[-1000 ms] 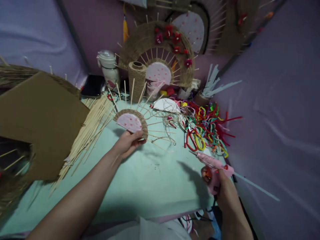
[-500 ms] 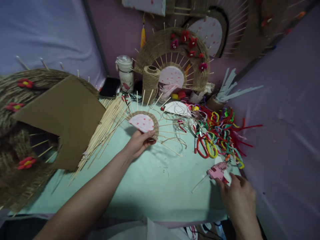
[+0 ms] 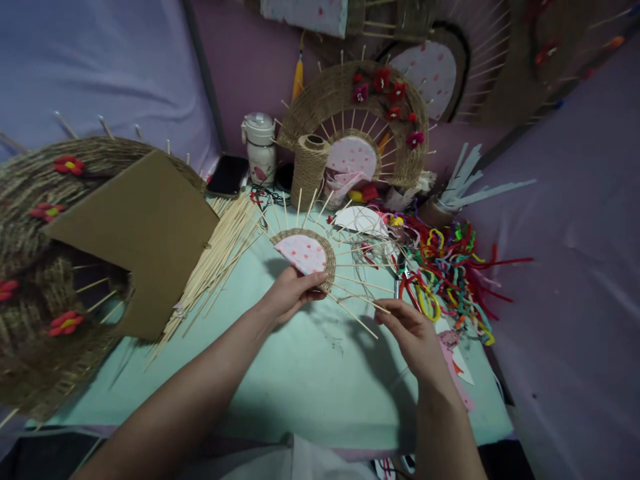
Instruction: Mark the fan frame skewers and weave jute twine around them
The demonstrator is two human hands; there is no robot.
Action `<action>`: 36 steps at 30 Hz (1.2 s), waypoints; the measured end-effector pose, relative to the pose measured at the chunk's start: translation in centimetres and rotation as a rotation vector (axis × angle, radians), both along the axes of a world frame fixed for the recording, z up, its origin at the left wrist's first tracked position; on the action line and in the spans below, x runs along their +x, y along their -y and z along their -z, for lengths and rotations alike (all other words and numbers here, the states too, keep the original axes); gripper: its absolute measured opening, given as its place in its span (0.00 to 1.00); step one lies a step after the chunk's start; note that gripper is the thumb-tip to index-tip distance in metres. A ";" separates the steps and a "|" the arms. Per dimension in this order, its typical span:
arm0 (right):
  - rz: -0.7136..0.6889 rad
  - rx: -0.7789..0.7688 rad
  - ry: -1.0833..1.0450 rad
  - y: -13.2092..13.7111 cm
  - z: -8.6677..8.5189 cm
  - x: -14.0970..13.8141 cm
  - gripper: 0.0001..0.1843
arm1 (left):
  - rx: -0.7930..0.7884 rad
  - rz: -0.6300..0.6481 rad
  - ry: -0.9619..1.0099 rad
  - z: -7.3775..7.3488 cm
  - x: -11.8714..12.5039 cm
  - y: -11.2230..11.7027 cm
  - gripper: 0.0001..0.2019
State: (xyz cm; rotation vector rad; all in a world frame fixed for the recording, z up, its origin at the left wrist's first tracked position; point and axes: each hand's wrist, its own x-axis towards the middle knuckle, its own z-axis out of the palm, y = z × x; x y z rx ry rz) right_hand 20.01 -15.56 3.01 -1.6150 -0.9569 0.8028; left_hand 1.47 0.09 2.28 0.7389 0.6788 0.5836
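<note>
My left hand (image 3: pixel 295 297) grips a small half-round fan (image 3: pixel 303 253) by its lower right edge, thumb on top. The fan has a white face with pink dots, a woven twine rim, and thin sticks radiating outward. At the fan's lower right, my right hand (image 3: pixel 407 327) has thumb and index finger closed at the tip of a stick (image 3: pixel 360 299), where a strand of twine also runs. Which of the two they pinch is unclear. Partly hidden behind the right wrist, a pink glue gun (image 3: pixel 450 339) lies on the table.
Loose sticks (image 3: pixel 217 257) and a cardboard piece (image 3: pixel 145 233) lie left, against a large woven fan (image 3: pixel 30 353). Behind stand a twine spool (image 3: pixel 310 175), a lidded bottle (image 3: pixel 261 157) and a flowered fan (image 3: pixel 345 93). Scissors (image 3: pixel 427 303) and colourful pipe cleaners (image 3: pixel 460 267) sit right.
My right hand has left the glue gun and moved up and left to the fan's sticks. The left hand still holds the fan. The view has shifted slightly.
</note>
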 end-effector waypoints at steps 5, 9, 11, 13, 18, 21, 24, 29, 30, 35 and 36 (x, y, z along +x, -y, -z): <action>0.167 0.076 0.113 0.3 -0.2 0.0 0.11 | 0.016 -0.003 -0.028 -0.1 0.1 0.0 0.18; 0.187 0.116 0.163 0.1 0.0 -0.1 0.08 | 0.015 0.011 -0.047 -0.2 0.1 0.1 0.18; 0.204 0.120 0.163 0.0 0.2 0.0 0.08 | 0.016 0.018 -0.051 -0.3 0.1 0.1 0.18; 0.223 0.108 0.136 0.0 0.5 0.0 0.09 | 0.013 0.020 -0.046 -0.3 0.1 0.1 0.18; 0.310 0.104 -0.027 -0.5 1.8 -0.6 0.11 | -0.020 0.028 -0.029 -0.2 0.1 0.0 0.17; 0.299 0.127 -0.135 -1.1 2.4 -1.4 0.13 | -0.034 0.046 -0.031 -0.2 0.1 0.2 0.16; 0.265 0.115 -0.185 -1.6 2.6 -2.1 0.13 | -0.044 0.055 -0.026 -0.3 0.1 0.3 0.16; 0.302 0.137 -0.195 -1.2 2.9 -1.8 0.16 | -0.047 0.018 -0.017 -0.1 0.0 0.0 0.16; 0.309 0.147 -0.186 -1.0 2.9 -1.6 0.16 | -0.044 0.018 -0.014 -0.1 -0.1 0.0 0.16; 0.291 0.225 0.063 0.4 1.3 -1.4 0.10 | -0.023 0.020 -0.017 0.0 0.0 -0.2 0.17; 0.278 0.251 0.178 0.7 0.7 -1.5 0.08 | -0.022 0.015 -0.018 0.0 0.0 -0.3 0.17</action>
